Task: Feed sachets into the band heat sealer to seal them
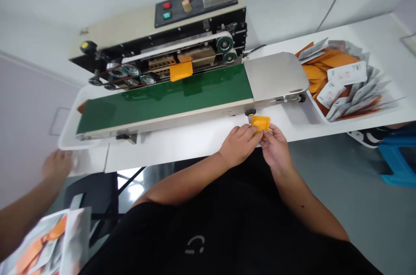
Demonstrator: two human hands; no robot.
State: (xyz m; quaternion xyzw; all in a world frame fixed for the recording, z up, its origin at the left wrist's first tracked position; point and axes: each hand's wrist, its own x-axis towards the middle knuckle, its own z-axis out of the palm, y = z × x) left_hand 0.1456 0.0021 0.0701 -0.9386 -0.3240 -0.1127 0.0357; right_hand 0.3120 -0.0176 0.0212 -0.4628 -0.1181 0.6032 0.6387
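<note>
Fingers of the left hand [238, 145] and right hand [277, 147] pinch an orange pouch [261, 122] just in front of a green conveyor belt [221, 86], seemingly straightening it, the next move likely calling for a flat, even edge.

Left hand [238, 144], right hand [276, 148] pinching; 2 forearms [188, 179] converge.
</note>
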